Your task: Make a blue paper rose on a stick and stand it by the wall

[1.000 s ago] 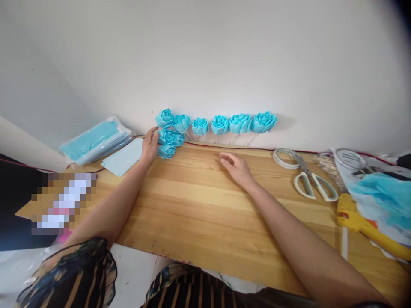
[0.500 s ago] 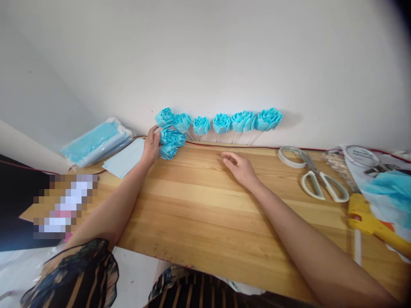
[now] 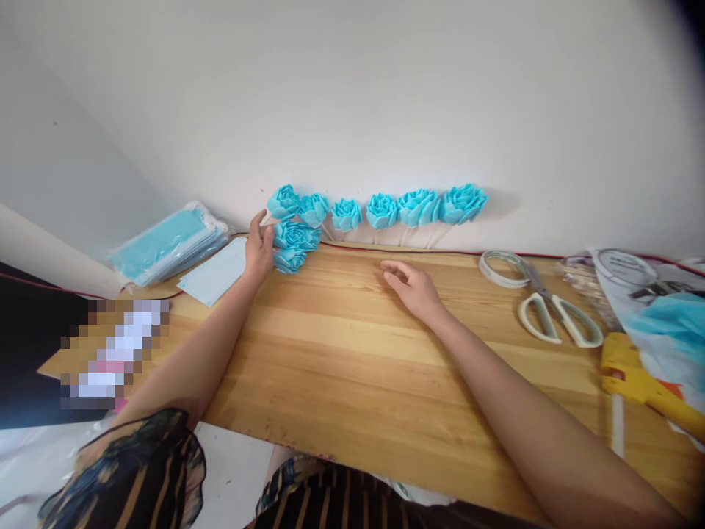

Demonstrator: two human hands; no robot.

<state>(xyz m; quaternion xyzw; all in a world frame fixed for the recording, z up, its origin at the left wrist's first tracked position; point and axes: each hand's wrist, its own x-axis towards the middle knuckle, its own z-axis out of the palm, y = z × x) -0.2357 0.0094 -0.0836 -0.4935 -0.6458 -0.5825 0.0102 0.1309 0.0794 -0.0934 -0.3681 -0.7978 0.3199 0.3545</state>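
Note:
Several blue paper-like flowers (image 3: 381,211) on pale stems lean in a row against the wall. At the row's left end, more blue flowers (image 3: 290,260) are clustered low, by the table's back edge. My left hand (image 3: 260,246) is beside this cluster, thumb and fingers apart, its fingertips next to the petals; nothing shows in its grasp. Over the middle of the wooden table (image 3: 330,353), my right hand (image 3: 410,286) is loosely curled with its fingers apart and holds nothing.
Packaged blue masks (image 3: 165,246) and pale blue sheets (image 3: 214,275) lie at the left. On the right are a tape roll (image 3: 490,275), white-handled scissors (image 3: 576,321), a yellow glue gun (image 3: 625,371) and blue material (image 3: 672,319). A thin cable runs along the wall.
The camera view has shifted very slightly. My left fingers have moved a little at the flower cluster; my right hand looks the same.

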